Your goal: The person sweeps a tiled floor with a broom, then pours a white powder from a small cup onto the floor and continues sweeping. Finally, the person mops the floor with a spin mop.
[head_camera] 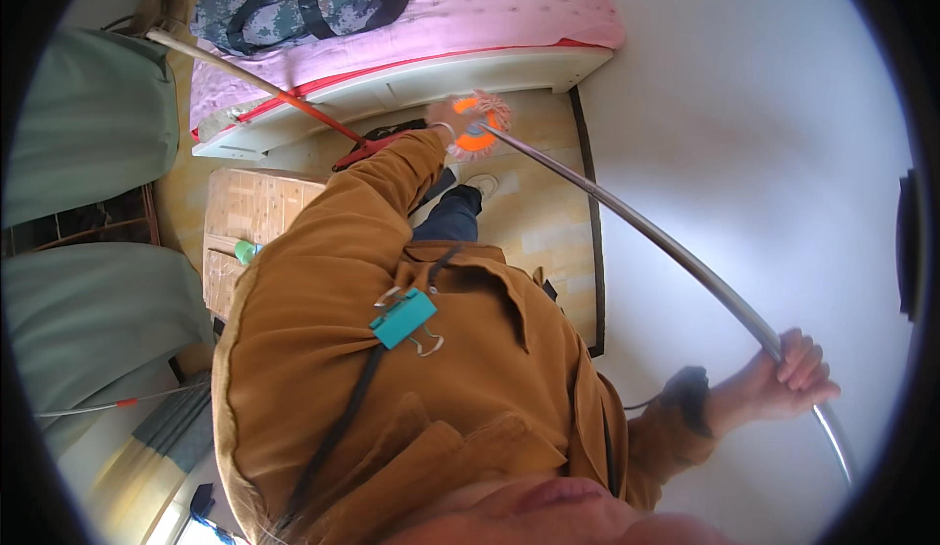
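My left hand, blurred and wearing a pale bracelet, grips the left edge of a round mop head with an orange plate and a pink chenille fringe. From the plate's centre a shiny metal mop pole runs down to the right, bent by the lens. My right hand is closed around this pole near its lower right end. The pole's far end passes out of the picture. Below the mop head, one of my shoes stands on the tiled floor.
A bed with a pink cover holds a camouflage bag. A long-handled red floor tool leans against it. At left are a wooden table with a green object, and grey-green covered furniture. A white wall rises at right.
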A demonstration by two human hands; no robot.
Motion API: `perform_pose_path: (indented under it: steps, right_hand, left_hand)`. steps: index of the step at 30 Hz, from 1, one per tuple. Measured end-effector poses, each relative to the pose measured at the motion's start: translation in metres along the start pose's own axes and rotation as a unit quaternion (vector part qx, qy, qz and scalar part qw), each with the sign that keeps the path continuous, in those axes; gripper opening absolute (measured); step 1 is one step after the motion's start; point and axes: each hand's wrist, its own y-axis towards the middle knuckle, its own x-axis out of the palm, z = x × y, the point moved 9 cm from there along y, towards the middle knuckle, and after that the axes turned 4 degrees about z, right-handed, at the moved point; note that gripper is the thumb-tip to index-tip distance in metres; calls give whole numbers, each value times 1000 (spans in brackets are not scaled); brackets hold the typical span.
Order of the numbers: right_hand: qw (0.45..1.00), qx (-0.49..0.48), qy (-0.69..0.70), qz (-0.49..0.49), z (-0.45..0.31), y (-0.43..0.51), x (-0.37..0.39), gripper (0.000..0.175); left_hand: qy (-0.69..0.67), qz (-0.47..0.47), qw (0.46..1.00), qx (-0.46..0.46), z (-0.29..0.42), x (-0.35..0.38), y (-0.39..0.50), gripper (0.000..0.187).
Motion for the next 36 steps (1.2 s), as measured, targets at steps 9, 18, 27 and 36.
perform_pose_path:
  steps: [9,18,27,36]
  right_hand:
    - [986,119,107,55,88,104,4,38]
    - [987,128,92,29,142,144,12,34]
    - [989,113,93,-17,144,107,0,39]
    - [990,113,52,67,142,55,-61,37]
  left_hand:
    - [-263,172,895,-317,-161,19,100,101]
    - [-486,215,796,-288,-189,38,138,79]
    - [-562,250,746,-257,-224,23,156,56]
    - [-595,239,730,-237,-240,24,192,35]
